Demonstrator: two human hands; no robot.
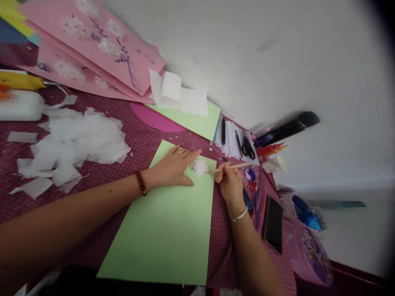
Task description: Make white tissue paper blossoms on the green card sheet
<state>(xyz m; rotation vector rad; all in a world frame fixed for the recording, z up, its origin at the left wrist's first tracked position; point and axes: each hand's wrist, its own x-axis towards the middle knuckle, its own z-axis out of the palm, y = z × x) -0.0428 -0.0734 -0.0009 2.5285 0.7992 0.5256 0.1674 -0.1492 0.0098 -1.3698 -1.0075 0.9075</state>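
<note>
A sheet of light green paper (168, 230) lies on the checked red tablecloth in front of me. Near its top right sits a small round white paper flower (199, 167). My left hand (173, 166) rests flat on the sheet just left of the flower, fingers spread and thumb apart. Pinched in my right hand (230, 181) is a thin wooden stick (236, 166), slanting across the sheet's right edge. Its left tip reaches the flower's right side; whether it presses on the paper I cannot tell.
Torn white tissue pieces (80, 139) are heaped at left, near a yellow glue gun (23, 80). Pink sheets with white flowers (123, 45) lean against the wall. Black scissors (247, 147), a pen (224, 131), a phone (273, 224) and a pink tub (305, 250) lie along the right.
</note>
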